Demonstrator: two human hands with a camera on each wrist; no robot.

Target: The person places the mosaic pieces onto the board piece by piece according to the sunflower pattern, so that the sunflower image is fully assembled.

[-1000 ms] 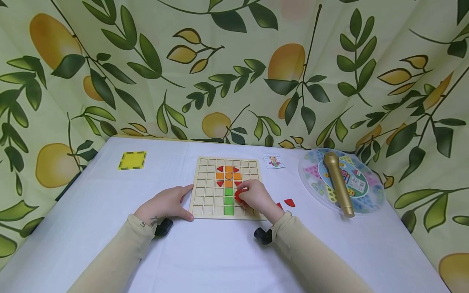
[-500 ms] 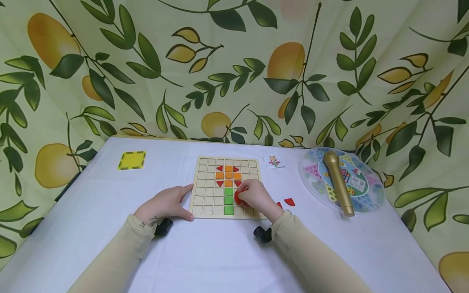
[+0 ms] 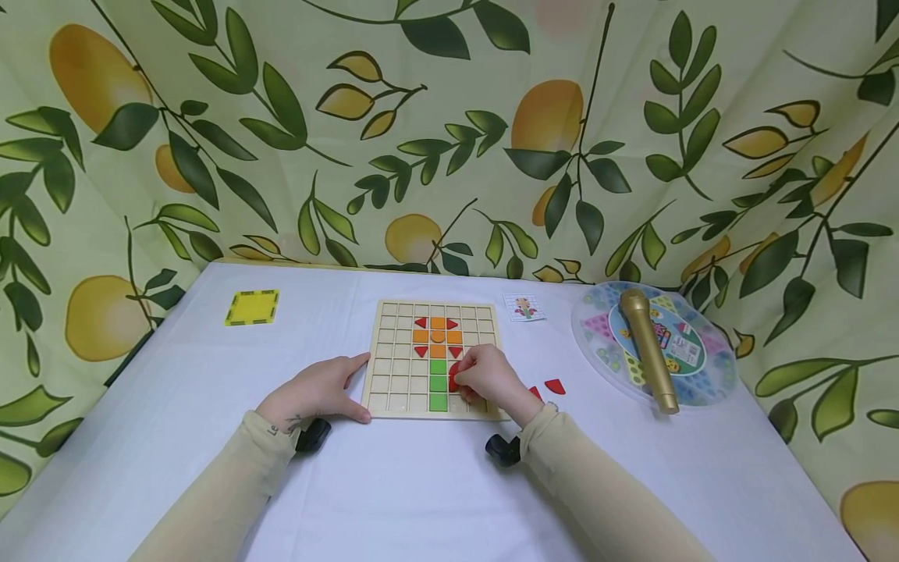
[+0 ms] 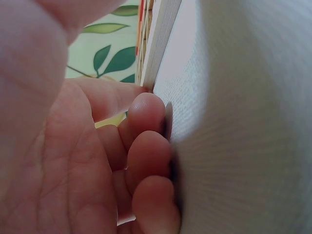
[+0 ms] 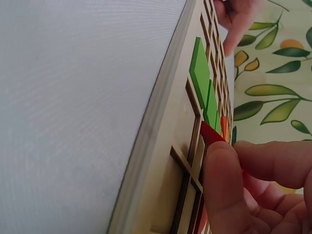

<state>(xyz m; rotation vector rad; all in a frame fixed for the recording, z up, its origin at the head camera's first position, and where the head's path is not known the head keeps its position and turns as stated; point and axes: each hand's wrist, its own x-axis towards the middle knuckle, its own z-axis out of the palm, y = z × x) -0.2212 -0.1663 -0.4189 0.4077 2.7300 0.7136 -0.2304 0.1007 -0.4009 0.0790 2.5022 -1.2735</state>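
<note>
My right hand (image 3: 488,378) pinches a red tile (image 5: 211,133) between thumb and forefinger, over the wooden grid board (image 3: 393,371). Fingers cover much of this tile, so its full shape is hidden. It is tilted and sits just right of a column of green square tiles (image 3: 438,383). Above the green ones, orange tiles (image 3: 437,351) form a cross with red triangles (image 3: 421,352) at its corners. At the board's left edge rests my left hand (image 3: 316,390), forefinger and thumb spread and touching the edge; its other fingers bend loosely against the tablecloth.
Loose red tiles (image 3: 555,387) with one curved side lie right of the board. Behind them is a small pattern card (image 3: 524,307). A gold microphone (image 3: 649,351) lies across a round clear box (image 3: 590,343) at right. A yellow square frame (image 3: 251,308) lies at back left.
The red tile in my right hand has turned slightly against the green column. My left hand stays at the board's edge; the whole view shifts a little.
</note>
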